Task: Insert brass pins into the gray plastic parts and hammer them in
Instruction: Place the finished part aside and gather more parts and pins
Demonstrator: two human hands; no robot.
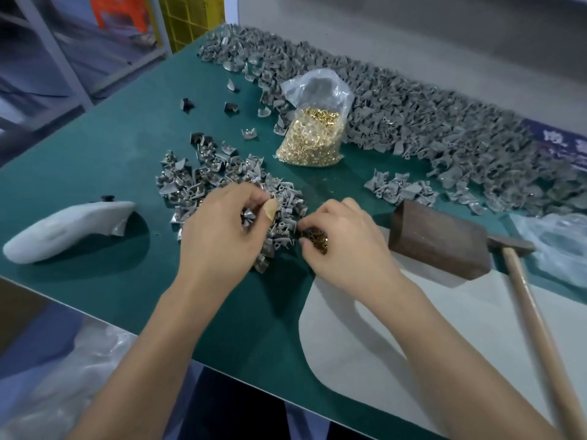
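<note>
At the far left of the green table (104, 147) lies a white shoe-shaped form (63, 228), well apart from your hands. To its right, a small pile of gray parts (222, 179) spreads across the mat, and several in it show brass pins already set in them. Your left hand (222, 231) rests over the near edge of that pile, its fingers curled, thumb and forefinger pinching one gray part (247, 220) just above the heap. Behind the pile, farther from you, a clear bag of brass pins (313, 134) stands open at the top. Your right hand (341, 241) sits just beside the left, fingers bent down and pinching at a little heap of loose pins (316, 240) that lies under your fingertips and touches the gray pile; whether a pin is actually between the fingers cannot be told. Your hands rest at the edge of a pale sheet (413, 328) on the table. To the right of your right hand stands a dark wooden block (438, 238), and touching its far side lies a hammer (527, 300), its wooden handle running toward you. A long heap of gray parts (428, 122) runs along the back wall, and crumpled clear plastic (559, 246) sits at the far right.
</note>
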